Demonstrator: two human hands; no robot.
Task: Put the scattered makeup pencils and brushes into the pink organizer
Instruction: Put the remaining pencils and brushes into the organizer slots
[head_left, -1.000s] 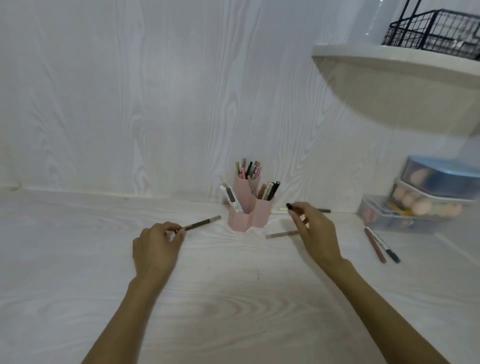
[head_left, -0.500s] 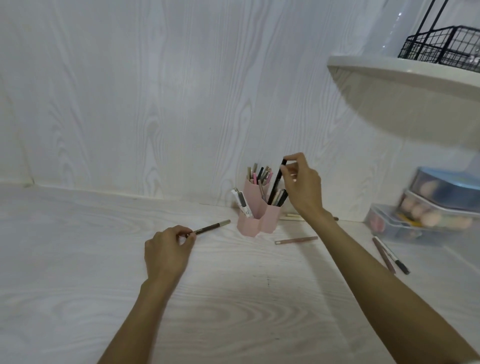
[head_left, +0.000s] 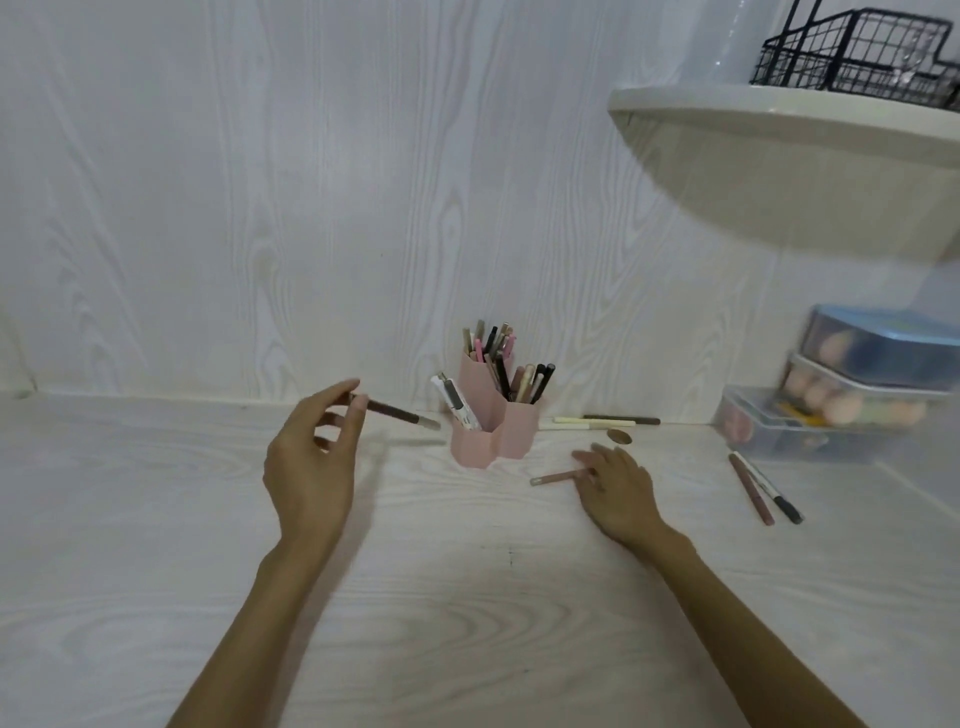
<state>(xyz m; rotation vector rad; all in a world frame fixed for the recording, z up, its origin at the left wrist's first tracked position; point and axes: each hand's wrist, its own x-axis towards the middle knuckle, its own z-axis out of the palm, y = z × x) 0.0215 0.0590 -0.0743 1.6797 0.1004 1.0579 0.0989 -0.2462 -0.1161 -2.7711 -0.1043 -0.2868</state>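
Holding a brown pencil (head_left: 395, 413) pinched in our raised left hand (head_left: 311, 457), just left of the pink organizer (head_left: 491, 434) by the wall, we press our right hand (head_left: 615, 483) fingers down on a pink pencil (head_left: 558, 477) lying on the table (head_left: 467, 597); whether they grip it, we cannot tell; two more pencils (head_left: 761, 488) lie well right.

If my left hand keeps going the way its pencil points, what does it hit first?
Probably the pink organizer: the left hand holds the brown pencil aimed at its front compartment, though depth is unclear.
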